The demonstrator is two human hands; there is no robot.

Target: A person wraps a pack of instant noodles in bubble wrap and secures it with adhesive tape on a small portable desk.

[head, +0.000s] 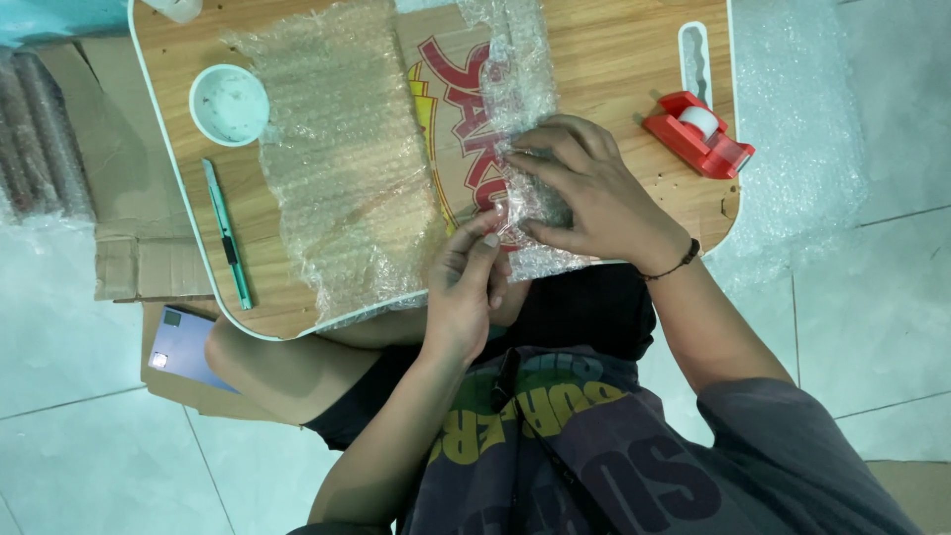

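Observation:
A small wooden lap table lies in front of me with a flat printed cardboard piece on it. A small item wrapped in bubble wrap rests on the cardboard near the front edge. My right hand presses down on this wrapped item. My left hand pinches the wrap's near edge with its fingertips. A larger sheet of bubble wrap is spread to the left of my hands.
A red tape dispenser sits at the table's right. A white round cup and a green utility knife lie at the left. Flattened cardboard and a blue phone are on the tiled floor. More bubble wrap lies at right.

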